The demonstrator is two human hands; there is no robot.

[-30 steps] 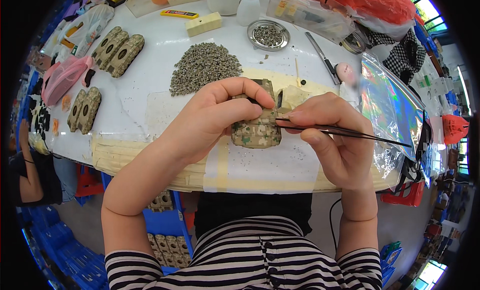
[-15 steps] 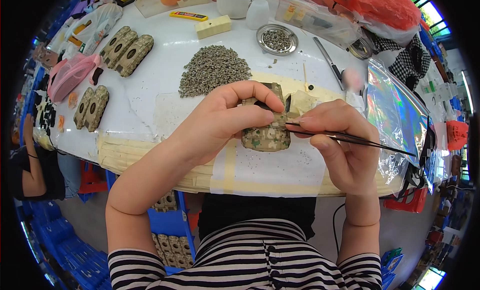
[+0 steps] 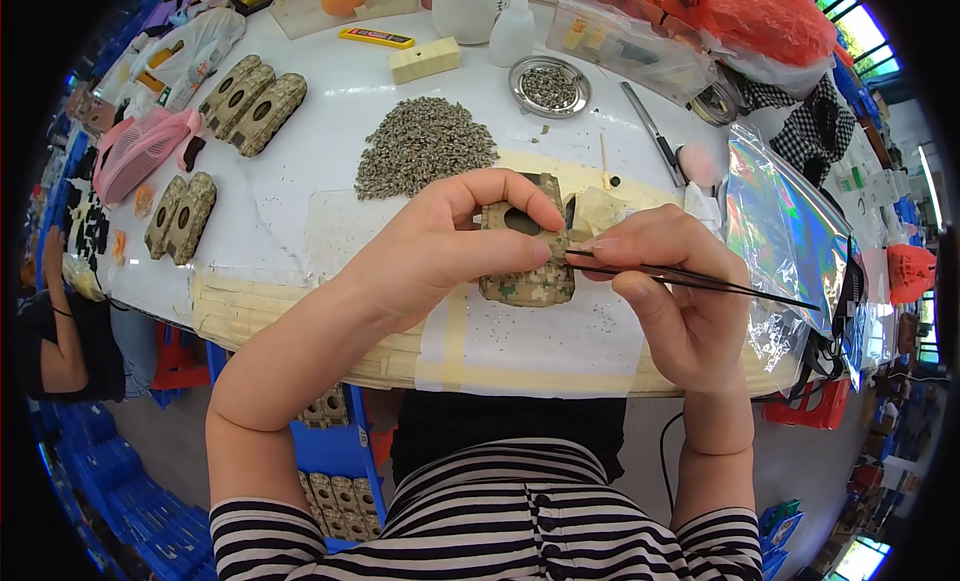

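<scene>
A camouflage-patterned casing (image 3: 530, 287) with a dark oval opening is held upright over white paper by my left hand (image 3: 455, 231), whose thumb and forefinger curl across its face. My right hand (image 3: 680, 281) is closed on black tweezers (image 3: 715, 284), with their tips at the casing's right edge. Whether the tips grip anything is too small to tell. Just beyond the casing, a large heap of small metallic parts (image 3: 425, 146) lies on the table. Behind the right hand is a crumpled yellowish piece (image 3: 598, 213).
More camouflage casings (image 3: 262, 111) lie at the left, near a pink mesh item (image 3: 140, 151). A round metal dish (image 3: 550, 86) holds small parts; a pen-like tool (image 3: 652, 131) lies right of it. Holographic film (image 3: 780, 231) covers the right side. A person's arm (image 3: 62, 311) shows far left.
The view has shifted slightly. My left thumb and fingers sit a little differently, so more of the dark oval opening shows. The tweezers stay at the casing's right edge.
</scene>
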